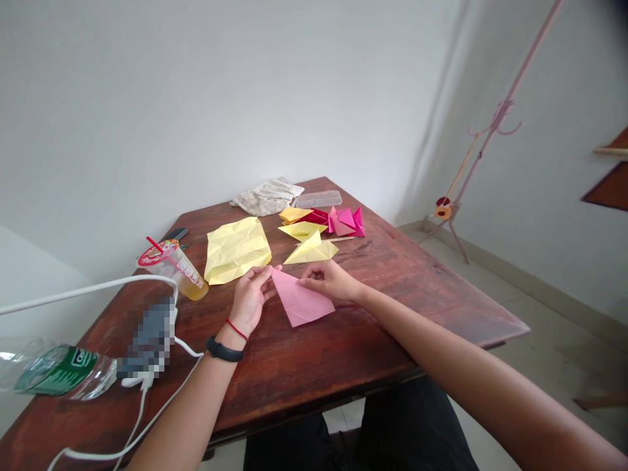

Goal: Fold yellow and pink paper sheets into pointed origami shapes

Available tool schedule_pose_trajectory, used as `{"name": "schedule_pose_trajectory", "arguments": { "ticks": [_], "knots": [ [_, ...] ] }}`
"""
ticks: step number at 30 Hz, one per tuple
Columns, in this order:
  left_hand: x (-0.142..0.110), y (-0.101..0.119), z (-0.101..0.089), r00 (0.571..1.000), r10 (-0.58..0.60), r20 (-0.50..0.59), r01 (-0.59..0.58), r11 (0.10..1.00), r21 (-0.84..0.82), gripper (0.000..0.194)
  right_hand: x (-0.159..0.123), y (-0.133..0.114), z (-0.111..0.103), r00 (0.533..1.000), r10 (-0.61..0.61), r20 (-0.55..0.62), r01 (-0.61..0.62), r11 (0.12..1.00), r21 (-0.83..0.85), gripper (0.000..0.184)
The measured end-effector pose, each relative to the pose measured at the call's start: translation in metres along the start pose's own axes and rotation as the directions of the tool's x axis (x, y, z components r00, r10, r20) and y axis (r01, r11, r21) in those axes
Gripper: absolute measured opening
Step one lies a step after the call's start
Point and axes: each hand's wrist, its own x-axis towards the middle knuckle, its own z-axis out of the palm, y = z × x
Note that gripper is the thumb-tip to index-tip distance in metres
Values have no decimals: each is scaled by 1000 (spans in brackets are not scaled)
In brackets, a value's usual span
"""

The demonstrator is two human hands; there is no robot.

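Observation:
A pink folded paper (301,301) lies on the wooden table (392,288) in front of me. My left hand (251,297) pinches its top left corner with the fingers closed. My right hand (330,280) presses on its upper right edge, fingers curled together. Just beyond the pink piece sit a creased yellow sheet (237,249) and yellow folded triangles (310,248). Further back are magenta folded shapes (346,222).
A plastic drink cup (179,267) with a red straw stands at the left. A plastic bottle (53,371), white cables (147,418) and a blurred device lie at the near left. A cloth (269,195) and a clear box (318,199) are at the far edge. A coat stand (483,140) is at the right.

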Motion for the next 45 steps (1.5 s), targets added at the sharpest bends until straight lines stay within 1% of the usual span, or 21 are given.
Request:
{"name": "schedule_pose_trajectory", "arguments": {
  "ticks": [4, 8, 12, 16, 19, 23, 26, 28, 32, 34, 40, 45],
  "knots": [
    [-1, 4, 1, 1000, 1, 21, 0, 998, -55, 32, -1, -1, 0, 1000, -15, 4, 15, 1000, 0, 41],
    [-1, 6, 0, 998, -19, 58, 24, 996, -86, 28, -3, -3, -1, 1000, 11, 5, -11, 1000, -23, 43],
    [0, 2, -3, 997, -17, 75, 23, 996, -89, 28, -4, -6, -1, 1000, 24, -10, -25, 996, -90, 43],
    [2, -8, -5, 997, -30, 74, 31, 999, -13, 31, -5, -8, -2, 999, 25, -24, -28, 990, -136, 42],
    [3, -16, -6, 989, -56, 137, 48, 997, 66, 33, -6, -9, 0, 999, 32, -29, -36, 989, -144, 41],
    [3, -21, -5, 981, -36, 190, 22, 997, 79, 29, -6, -8, 0, 997, 75, -36, -79, 988, -134, 41],
    [2, -19, -5, 977, -26, 211, 10, 997, 73, 28, -7, -7, -1, 997, 82, -10, -83, 987, -136, 40],
    [1, -18, -5, 979, -20, 201, 6, 998, 69, 29, -7, -6, -2, 997, 71, 16, -67, 987, -144, 38],
    [2, -17, -4, 994, 44, 96, -52, 996, 76, 30, -7, -7, -2, 996, 87, 18, -83, 983, -162, 38],
    [3, -18, -3, 995, 74, 70, -79, 995, 66, 28, -7, -8, -1, 995, 96, 15, -92, 983, -157, 39],
    [5, -19, -3, 988, 130, 84, -136, 989, 65, 24, -8, -12, 1, 992, 123, 37, -118, 986, -114, 38],
    [5, -22, -3, 979, 143, 148, -160, 980, 115, 22, -9, -14, 8, 986, 161, 53, -160, 987, -21, 40]
  ]
}}
